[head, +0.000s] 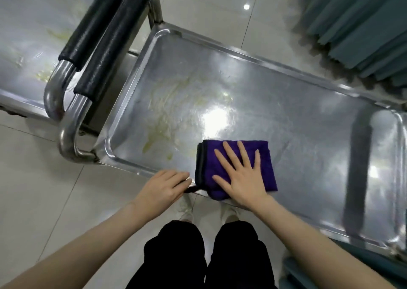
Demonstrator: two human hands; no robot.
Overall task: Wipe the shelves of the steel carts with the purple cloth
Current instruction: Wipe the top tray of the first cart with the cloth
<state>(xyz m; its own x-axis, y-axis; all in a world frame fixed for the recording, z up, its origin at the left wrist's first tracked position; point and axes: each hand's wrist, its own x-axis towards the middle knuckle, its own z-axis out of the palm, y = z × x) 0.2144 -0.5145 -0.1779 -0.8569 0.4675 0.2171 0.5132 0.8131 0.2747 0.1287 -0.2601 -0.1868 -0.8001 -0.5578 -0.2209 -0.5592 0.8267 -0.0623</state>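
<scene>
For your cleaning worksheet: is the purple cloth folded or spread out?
Folded: the purple cloth shows stacked layers along its left edge.

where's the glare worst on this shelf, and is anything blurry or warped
Head view: the worst glare is a light reflection on the shelf beyond the purple cloth, with smaller spots on the floor tiles. Head view: the shelf's right end looks smeared, the right hand sharper, and the wide lens bows the rim.

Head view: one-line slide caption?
Right hand presses purple cloth on smeared steel cart shelf; left hand rests on its near rim.
</scene>
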